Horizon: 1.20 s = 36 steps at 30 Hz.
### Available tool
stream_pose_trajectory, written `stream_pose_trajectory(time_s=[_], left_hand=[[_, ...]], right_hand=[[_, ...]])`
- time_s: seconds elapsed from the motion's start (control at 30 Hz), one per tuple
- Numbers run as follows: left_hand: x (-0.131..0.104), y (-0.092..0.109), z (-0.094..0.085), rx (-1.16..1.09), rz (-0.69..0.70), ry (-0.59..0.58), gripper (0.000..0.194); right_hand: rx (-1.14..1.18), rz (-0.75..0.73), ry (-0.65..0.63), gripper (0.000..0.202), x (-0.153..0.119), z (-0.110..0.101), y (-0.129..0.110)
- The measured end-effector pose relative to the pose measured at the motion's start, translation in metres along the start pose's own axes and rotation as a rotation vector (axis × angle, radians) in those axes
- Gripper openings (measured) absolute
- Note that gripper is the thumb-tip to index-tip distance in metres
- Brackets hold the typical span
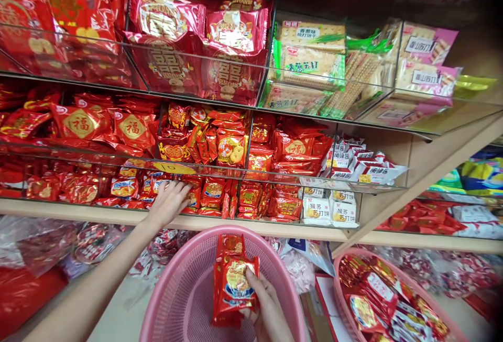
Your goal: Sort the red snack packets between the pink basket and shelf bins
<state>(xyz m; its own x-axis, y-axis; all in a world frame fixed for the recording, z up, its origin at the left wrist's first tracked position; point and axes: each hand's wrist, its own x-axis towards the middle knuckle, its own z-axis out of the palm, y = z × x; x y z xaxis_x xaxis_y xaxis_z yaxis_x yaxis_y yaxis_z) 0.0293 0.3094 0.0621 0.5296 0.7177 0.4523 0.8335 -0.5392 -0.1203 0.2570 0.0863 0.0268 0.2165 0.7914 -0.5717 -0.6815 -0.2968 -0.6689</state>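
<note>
Red packets (236, 284) over pink basket (173, 279), clamped in right hand (269, 305), thumb on top; light, even pressure should avoid crushing. Left hand (171, 203) at shelf packets (212, 194), fingertips hidden, can't tell if gripping; any lift should clear yellow tag (170, 167) above.

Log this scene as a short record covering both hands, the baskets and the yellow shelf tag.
Left hand: at small red foil packets on the lowest wooden shelf; grip unclear
Right hand: holding glossy red plastic packets over the round pink plastic basket
Second pink plastic basket: on the right, holding mixed packets
Yellow shelf tag: just above the left hand
</note>
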Motion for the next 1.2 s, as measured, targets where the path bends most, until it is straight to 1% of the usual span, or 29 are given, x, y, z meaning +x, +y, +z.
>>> stream_pose_trajectory(time_s=[0.1,0.27,0.5,0.63,0.7,0.77,0.87,0.93,1.0,1.07,1.13,1.2], left_hand=[[0.002,0.005,0.001,0.067,0.036,-0.021,0.031],[0.007,0.006,0.004,0.145,0.036,-0.032,0.031],[0.011,0.003,0.001,0.151,0.068,-0.048,0.018],[0.011,0.004,-0.002,0.113,0.102,-0.056,0.011],[0.010,0.004,-0.005,0.094,0.116,-0.056,0.010],[0.010,0.005,-0.012,0.078,0.124,-0.050,0.009],[0.008,0.007,-0.025,0.017,0.108,-0.012,0.009],[0.006,0.010,-0.035,-0.068,0.068,0.017,0.011],[0.003,0.017,-0.044,-0.233,-0.017,0.020,0.017],[-0.002,0.030,-0.053,-0.538,-0.145,-0.014,0.023],[-0.006,0.048,-0.062,-0.913,-0.264,-0.069,0.026],[-0.009,0.070,-0.072,-1.213,-0.323,-0.168,0.027]], right_hand=[[-0.016,-0.016,-0.023,0.047,0.000,0.000,-0.002],[-0.076,-0.031,-0.145,0.044,0.005,-0.006,-0.004],[-0.089,-0.053,-0.213,0.043,0.006,-0.008,-0.006],[-0.099,-0.054,-0.209,0.044,0.007,-0.009,-0.003],[-0.094,-0.048,-0.186,0.043,0.008,-0.010,-0.002],[-0.065,-0.041,-0.132,0.043,0.007,-0.012,-0.001],[-0.010,-0.009,-0.029,0.051,0.008,-0.013,0.000],[0.003,0.006,0.003,0.057,0.009,-0.013,0.000],[-0.005,0.015,0.002,0.061,0.011,-0.014,0.000],[-0.021,0.018,-0.011,0.062,0.011,-0.014,0.001],[-0.038,0.017,-0.017,0.061,0.011,-0.013,0.002],[-0.045,0.017,-0.009,0.061,0.009,-0.011,0.002]])
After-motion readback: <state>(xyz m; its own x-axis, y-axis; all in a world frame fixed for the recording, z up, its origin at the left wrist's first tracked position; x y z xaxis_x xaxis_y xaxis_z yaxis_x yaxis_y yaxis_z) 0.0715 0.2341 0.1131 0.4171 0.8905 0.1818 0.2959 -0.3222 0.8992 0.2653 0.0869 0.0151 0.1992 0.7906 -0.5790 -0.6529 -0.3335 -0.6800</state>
